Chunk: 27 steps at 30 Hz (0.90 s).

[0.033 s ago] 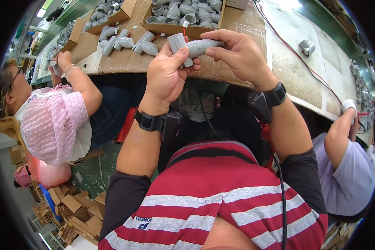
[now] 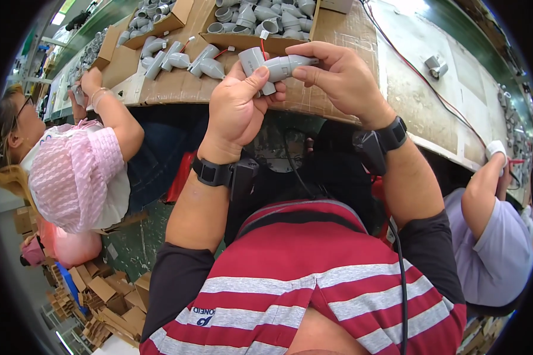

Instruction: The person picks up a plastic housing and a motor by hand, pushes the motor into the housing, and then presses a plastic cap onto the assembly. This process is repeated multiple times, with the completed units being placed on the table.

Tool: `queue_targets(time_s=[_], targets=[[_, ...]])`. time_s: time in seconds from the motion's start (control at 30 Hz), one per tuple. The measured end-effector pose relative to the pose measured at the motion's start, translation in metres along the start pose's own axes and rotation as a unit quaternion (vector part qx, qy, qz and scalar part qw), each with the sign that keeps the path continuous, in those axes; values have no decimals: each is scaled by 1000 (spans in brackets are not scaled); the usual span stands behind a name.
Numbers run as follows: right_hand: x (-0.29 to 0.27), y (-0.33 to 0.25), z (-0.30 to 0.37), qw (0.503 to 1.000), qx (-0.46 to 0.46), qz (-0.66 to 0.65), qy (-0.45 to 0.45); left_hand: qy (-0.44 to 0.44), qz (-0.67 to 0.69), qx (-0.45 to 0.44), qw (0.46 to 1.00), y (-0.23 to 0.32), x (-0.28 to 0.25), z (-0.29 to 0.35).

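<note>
Over the near edge of the table I hold a grey plastic housing point(image 2: 280, 68), made of a short tube joined to a tapered body. A red wire with a white connector point(image 2: 264, 35) rises from it. My left hand point(image 2: 241, 105) is closed around the tube end, thumb pressed on the joint. At the other end, my right hand point(image 2: 336, 77) pinches the tapered tip between thumb and fingers. Just left of my hands, similar grey housings point(image 2: 208, 61) lie on the cardboard, some with red wires and white connectors.
An open carton point(image 2: 310, 36) full of grey parts stands behind my hands, beside a smaller carton point(image 2: 170, 22). A cable point(image 2: 417, 78) crosses the tabletop at right, near a loose grey part point(image 2: 436, 67). Co-workers sit on both sides; cartons point(image 2: 109, 296) are piled at lower left.
The co-worker's arm on the left has shifted very slightly. My hands and the housing look unmoved.
</note>
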State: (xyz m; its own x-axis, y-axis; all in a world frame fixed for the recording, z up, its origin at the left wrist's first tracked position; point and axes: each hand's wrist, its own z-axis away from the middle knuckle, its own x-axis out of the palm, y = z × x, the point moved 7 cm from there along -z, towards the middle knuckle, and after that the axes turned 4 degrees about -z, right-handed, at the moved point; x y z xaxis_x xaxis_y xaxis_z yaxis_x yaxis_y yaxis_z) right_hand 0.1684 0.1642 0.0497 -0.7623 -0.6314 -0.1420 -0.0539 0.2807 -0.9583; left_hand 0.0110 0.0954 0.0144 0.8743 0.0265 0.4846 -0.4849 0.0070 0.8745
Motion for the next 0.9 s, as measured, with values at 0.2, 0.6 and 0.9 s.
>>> queue_targets(time_s=[0.2,0.6,0.9], targets=[[0,8,4,999,32,16,-16,25,-104,13,994,-4,8,6],[20,6,19,998,49,26,-27,8,-89,38,995,-9,-1,18],[10,-32,39,988,-77,99,85,33,-17,-36,999,-1,1,38]])
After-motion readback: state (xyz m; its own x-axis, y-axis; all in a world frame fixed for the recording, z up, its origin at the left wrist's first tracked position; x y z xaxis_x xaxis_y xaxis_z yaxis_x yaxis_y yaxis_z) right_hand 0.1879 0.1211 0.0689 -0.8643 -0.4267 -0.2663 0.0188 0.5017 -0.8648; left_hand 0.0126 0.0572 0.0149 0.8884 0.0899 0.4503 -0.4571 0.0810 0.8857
